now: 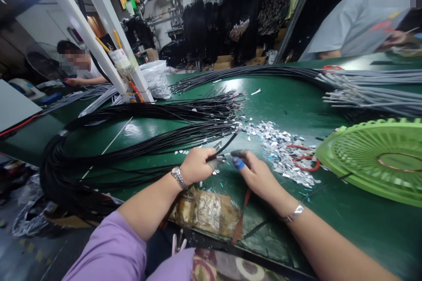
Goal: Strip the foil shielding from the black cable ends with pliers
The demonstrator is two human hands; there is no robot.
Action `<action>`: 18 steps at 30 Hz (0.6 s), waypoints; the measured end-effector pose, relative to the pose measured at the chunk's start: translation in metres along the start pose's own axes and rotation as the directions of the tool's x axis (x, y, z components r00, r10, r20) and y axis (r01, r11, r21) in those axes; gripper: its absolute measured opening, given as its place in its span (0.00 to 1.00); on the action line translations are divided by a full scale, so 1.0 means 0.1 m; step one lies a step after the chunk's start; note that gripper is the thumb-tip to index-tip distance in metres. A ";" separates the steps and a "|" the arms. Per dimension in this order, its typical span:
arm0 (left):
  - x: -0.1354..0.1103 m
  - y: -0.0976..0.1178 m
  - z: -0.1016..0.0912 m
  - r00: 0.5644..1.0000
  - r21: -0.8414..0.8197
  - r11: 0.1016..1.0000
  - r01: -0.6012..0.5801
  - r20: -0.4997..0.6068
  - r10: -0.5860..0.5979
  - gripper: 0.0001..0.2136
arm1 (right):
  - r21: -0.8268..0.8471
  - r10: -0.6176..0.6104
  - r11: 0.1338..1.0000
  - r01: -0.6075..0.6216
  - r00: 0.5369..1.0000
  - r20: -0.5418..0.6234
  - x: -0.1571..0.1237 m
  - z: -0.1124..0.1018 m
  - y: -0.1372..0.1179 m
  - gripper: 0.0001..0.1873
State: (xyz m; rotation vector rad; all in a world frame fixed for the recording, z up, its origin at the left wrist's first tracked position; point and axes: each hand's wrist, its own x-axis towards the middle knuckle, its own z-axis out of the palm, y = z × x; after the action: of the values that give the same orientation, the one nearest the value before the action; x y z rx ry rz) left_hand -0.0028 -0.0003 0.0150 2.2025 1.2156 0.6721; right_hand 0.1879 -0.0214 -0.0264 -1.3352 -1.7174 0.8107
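My left hand (198, 165), with a metal watch at the wrist, is closed around a black cable (227, 144) just behind its stripped end. My right hand (253, 170) is beside the cable end, its thumb and forefinger drawn together in a pinch. One of its digits wears blue tape (238, 163), and a fingertip is darkened. Whatever lies between those fingertips is too small to make out. Behind my left hand, a bundle of black cables (158, 140) lies with its ends pointing right. Silvery foil scraps (280, 142) are scattered beyond my right hand.
A green fan (379, 158) lies at the right, beside red-handled scissors (305, 163). Grey cables (359, 92) are on the far right of the green table (362, 232). A taped cardboard piece (211, 213) is at the near edge. Two other people sit across the table.
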 end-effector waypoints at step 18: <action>0.01 -0.01 0.06 0.999 0.226 0.974 0.025 -0.037 -0.017 0.07 | -0.346 -0.281 0.901 0.261 0.960 -0.007 -0.06 0.12 0.01 0.07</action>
State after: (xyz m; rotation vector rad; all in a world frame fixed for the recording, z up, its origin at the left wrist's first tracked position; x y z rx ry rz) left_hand 0.0008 -0.0005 0.0103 2.3667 1.3918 0.5907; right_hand 0.1789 -0.0275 -0.0339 -1.2835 -2.0073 0.3193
